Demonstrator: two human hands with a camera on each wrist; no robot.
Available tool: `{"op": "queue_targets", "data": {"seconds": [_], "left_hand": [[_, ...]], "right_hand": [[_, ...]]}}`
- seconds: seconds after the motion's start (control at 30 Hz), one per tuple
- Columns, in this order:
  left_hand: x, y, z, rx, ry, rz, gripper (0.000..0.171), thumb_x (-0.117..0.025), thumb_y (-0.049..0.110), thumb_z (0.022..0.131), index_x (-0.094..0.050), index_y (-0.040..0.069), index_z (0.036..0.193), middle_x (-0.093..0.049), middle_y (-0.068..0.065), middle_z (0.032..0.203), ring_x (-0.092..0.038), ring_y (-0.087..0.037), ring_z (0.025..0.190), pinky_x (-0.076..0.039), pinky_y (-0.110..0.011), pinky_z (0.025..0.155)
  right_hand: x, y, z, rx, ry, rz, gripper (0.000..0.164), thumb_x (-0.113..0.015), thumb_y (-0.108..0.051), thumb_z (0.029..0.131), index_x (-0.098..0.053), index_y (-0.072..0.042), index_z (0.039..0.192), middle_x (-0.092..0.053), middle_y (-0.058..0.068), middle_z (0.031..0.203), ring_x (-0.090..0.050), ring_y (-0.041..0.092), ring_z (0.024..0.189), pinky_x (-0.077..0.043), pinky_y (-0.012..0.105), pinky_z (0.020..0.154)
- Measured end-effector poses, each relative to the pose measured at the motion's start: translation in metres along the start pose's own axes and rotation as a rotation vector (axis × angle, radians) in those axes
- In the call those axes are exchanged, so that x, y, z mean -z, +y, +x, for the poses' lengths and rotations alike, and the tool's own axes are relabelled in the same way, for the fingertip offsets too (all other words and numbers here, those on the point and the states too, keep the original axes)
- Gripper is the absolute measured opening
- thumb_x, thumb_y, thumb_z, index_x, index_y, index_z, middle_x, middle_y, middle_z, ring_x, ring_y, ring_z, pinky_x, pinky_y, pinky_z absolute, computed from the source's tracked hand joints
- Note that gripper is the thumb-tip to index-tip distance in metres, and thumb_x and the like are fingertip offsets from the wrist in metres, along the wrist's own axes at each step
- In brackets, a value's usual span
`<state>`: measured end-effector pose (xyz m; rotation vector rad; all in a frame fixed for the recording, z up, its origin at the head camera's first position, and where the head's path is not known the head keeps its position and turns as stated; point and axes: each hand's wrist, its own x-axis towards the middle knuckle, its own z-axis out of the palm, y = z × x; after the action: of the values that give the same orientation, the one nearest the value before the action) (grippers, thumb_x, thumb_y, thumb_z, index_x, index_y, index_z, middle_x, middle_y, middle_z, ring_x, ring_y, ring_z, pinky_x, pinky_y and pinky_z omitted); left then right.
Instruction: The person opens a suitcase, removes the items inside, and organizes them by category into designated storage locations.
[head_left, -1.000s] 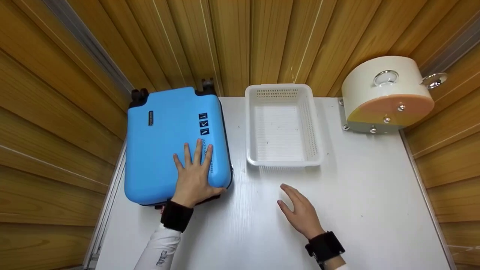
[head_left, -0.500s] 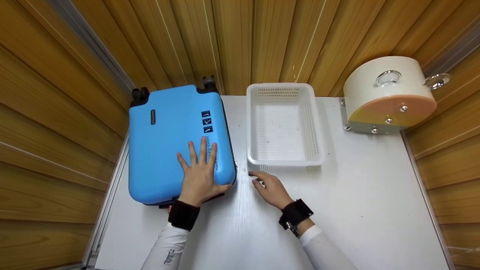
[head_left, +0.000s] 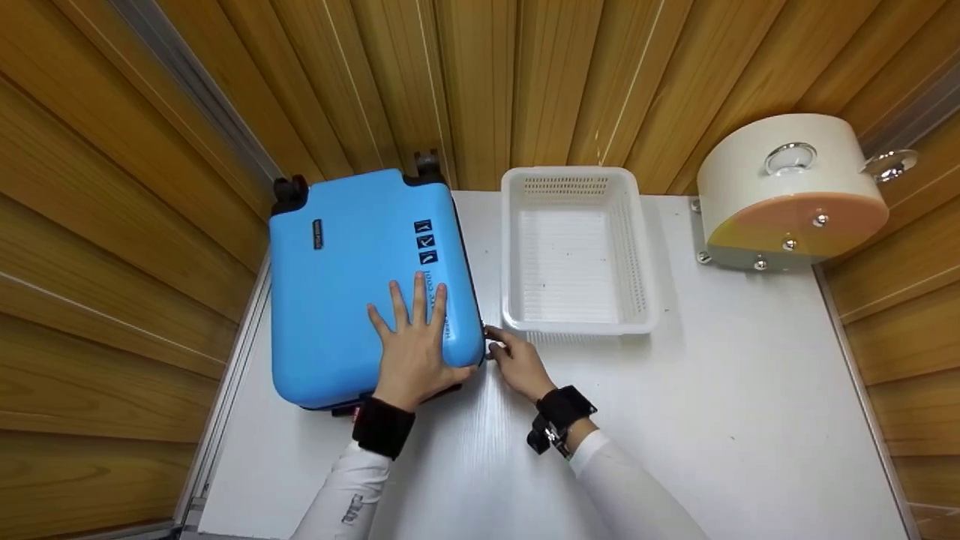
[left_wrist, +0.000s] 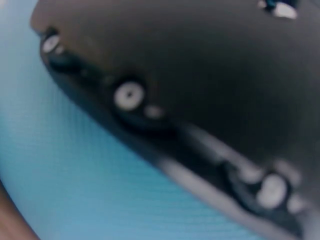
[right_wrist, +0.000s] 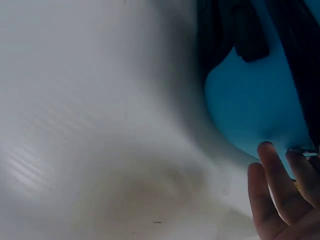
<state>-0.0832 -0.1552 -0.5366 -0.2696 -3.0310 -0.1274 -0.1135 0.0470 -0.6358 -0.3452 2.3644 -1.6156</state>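
One left hand (head_left: 415,364) splayed flat on one blue hard-shell suitcase (head_left: 352,281)! One right hand (head_left: 523,369) touched its edge, grip unclear, one white plastic basket (head_left: 581,328) just beyond that hand.

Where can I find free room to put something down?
Free: table right of the right hand, before the cream box; inside the white basket. Crowded: the gap between basket and blue suitcase, that hand at its near end.
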Motion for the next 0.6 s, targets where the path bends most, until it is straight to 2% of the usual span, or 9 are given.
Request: {"op": "queue_targets", "data": {"seconds": [0.2,0.3,0.47,0.6], "left_hand": [[-0.0014,0.0035,0.0018,-0.006,-0.009,0.012,0.143,-0.080,0.086,0.063,-0.022,0.011,0.170,-0.008,-0.026,0.175,-0.007,-0.062,0.155,-0.010,-0.089,0.110],[-0.0005,0.0035,0.0022,-0.003,-0.013,0.010,0.142,-0.080,0.086,0.064,-0.022,0.011,0.170,-0.008,-0.026,0.175,-0.007,-0.062,0.155,-0.010,-0.089,0.110],[-0.0001,0.0025,0.0022,0.002,0.009,0.018,0.142,-0.080,0.086,0.063,-0.024,0.011,0.169,-0.010,-0.026,0.175,-0.009,-0.062,0.155,-0.013,-0.089,0.109],[-0.0022,0.0029,0.0011,0.003,0.028,0.026,0.142,-0.079,0.087,0.063,-0.025,0.011,0.169,-0.011,-0.026,0.174,-0.011,-0.062,0.155,-0.015,-0.089,0.108]], "right_hand": [[-0.0029,0.0025,-0.0032,-0.006,0.085,0.008,0.031,-0.060,-0.005,0.105,-0.067,0.006,0.133,-0.075,0.020,0.112,-0.074,0.031,0.087,-0.058,0.031,0.071],[-0.0024,0.0021,-0.0024,0.012,0.099,-0.005,0.027,-0.061,-0.004,0.105,-0.069,0.007,0.128,-0.075,0.018,0.105,-0.073,0.028,0.079,-0.057,0.029,0.067],[-0.0008,0.0022,-0.0001,0.093,0.125,-0.119,0.022,-0.061,-0.004,0.104,-0.072,0.006,0.119,-0.072,0.010,0.088,-0.067,0.020,0.073,-0.055,0.031,0.067],[0.0001,0.0056,-0.0043,0.127,0.125,-0.175,0.019,-0.059,-0.006,0.105,-0.074,0.002,0.115,-0.070,0.009,0.083,-0.063,0.017,0.075,-0.054,0.035,0.070]]}}
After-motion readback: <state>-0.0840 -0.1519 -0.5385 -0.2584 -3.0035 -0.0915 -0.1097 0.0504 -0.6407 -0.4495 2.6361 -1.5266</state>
